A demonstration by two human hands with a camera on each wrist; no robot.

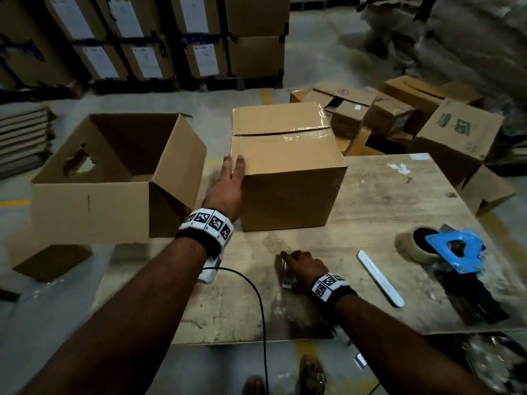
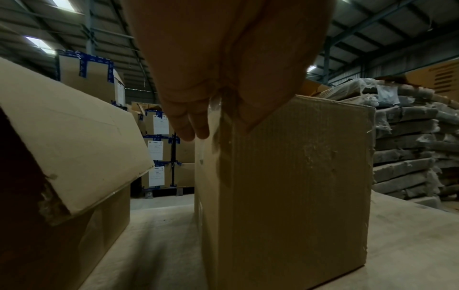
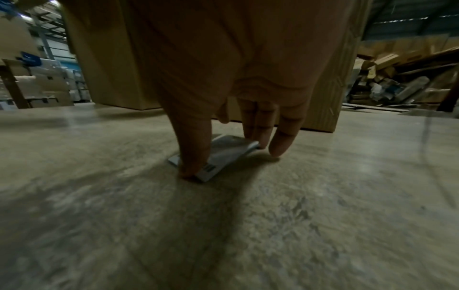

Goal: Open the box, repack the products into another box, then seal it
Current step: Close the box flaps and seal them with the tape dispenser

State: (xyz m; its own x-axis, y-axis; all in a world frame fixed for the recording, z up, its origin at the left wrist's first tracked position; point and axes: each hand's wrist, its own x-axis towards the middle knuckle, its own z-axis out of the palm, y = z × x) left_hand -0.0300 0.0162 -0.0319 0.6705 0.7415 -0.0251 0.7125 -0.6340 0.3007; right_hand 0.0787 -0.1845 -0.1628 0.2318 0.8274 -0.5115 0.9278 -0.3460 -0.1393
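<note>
Left hand (image 1: 228,183) lay flat with straight fingers against the left near corner edge of the sealed box (image 1: 288,166), grasping nothing; the wrist view showed fingertips (image 2: 191,129) on the taped corner. Right hand (image 1: 303,269) was down on the table (image 1: 385,201), thumb and fingers pinching a small flat grey tool (image 3: 223,155), apparently a cutter, lying on the wood. The sealed box stood upright toward the table's far edge, clear tape across its top seam. A narrow gap separated it from the open empty box (image 1: 114,172) at the table's left edge, flaps raised. Bare wood lay between the right hand and a white strip (image 1: 380,277). A blue tape dispenser (image 1: 450,252) sat near the right edge. Loose cartons (image 1: 370,109) crowded the floor beyond the table.
</note>
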